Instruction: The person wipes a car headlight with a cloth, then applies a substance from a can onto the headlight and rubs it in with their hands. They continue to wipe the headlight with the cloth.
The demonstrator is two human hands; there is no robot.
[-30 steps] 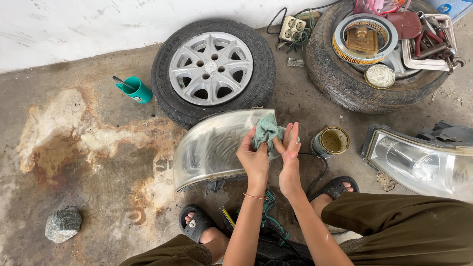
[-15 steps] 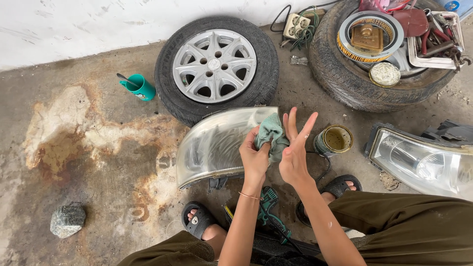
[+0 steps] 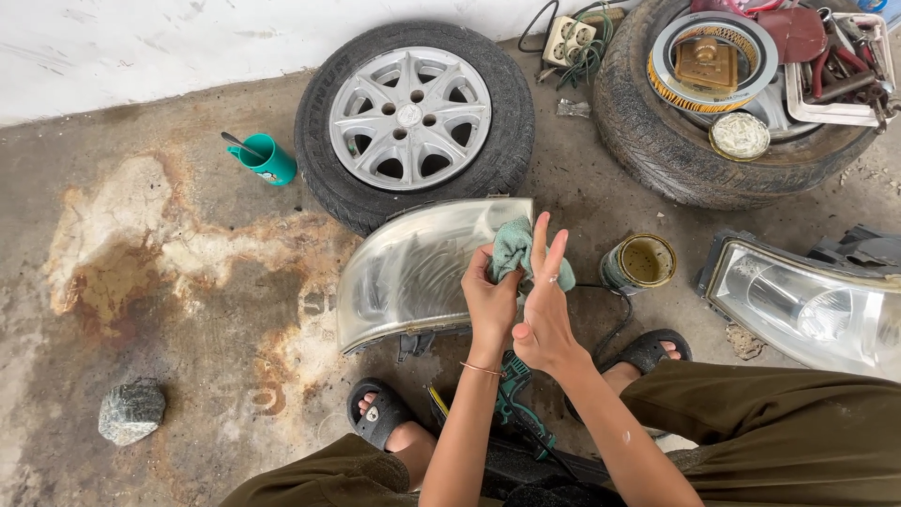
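We are squatting on the stained concrete floor (image 3: pixel 169 310) with a hazy headlight lens (image 3: pixel 413 272) propped in front of our knees, its top edge leaning against a tyre with a silver wheel (image 3: pixel 413 117). Our left hand (image 3: pixel 490 300) is closing its grip around a bunched teal cloth (image 3: pixel 514 249), holding it just at the right end of the lens; whether the cloth is actually pressing on the plastic is hard to tell from this angle. Our right hand (image 3: pixel 542 314) is hovering beside it with an open grip, fingers (image 3: pixel 554 253) spread and pointing upward, touching the cloth at most lightly. A small open tin (image 3: pixel 640 263) is standing just right of the hands, and a second headlight (image 3: pixel 812 305) is lying further right. A teal cup (image 3: pixel 266 160) is sitting left of the wheel, and a grey stone (image 3: pixel 131 410) is lying well apart at lower left
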